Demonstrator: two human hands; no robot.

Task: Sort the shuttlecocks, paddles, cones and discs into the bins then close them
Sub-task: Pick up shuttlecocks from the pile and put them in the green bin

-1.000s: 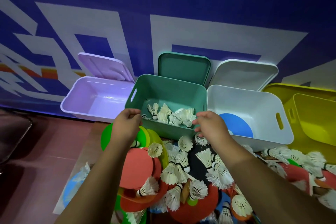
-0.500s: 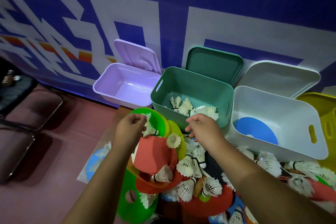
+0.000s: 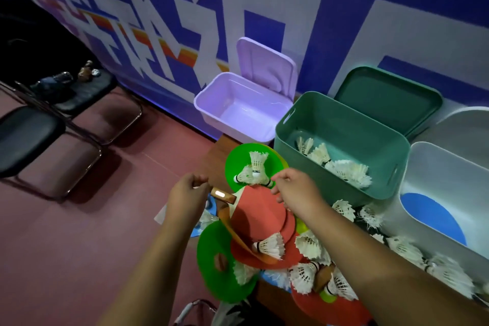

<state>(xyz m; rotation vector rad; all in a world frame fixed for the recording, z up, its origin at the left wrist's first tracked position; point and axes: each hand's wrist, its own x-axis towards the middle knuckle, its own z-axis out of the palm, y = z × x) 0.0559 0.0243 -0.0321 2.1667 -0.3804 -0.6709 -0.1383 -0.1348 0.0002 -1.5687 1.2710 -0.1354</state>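
Note:
My left hand [image 3: 186, 193] grips the wooden handle of a red paddle [image 3: 255, 210] that lies on top of the pile. My right hand [image 3: 293, 192] has curled fingers at the paddle's upper edge, beside two shuttlecocks [image 3: 255, 165] lying on a green disc [image 3: 236, 160]. Whether it holds anything is hidden. The green bin [image 3: 291, 127] holds several shuttlecocks. A blue disc [image 3: 434, 213] lies in the white bin [image 3: 423, 167]. The purple bin [image 3: 219, 94] holds nothing. All three stand open.
More shuttlecocks [image 3: 309, 246], red paddles and another green disc [image 3: 211, 254] are heaped on the floor before the bins. The lids lean on the blue and white wall behind. Black chairs [image 3: 26, 135] stand at the left on the red floor.
The view swung left and down. My left hand has lifted the paddle's handle out of the pile. My right hand moved from the green bin's front edge to the paddle's edge.

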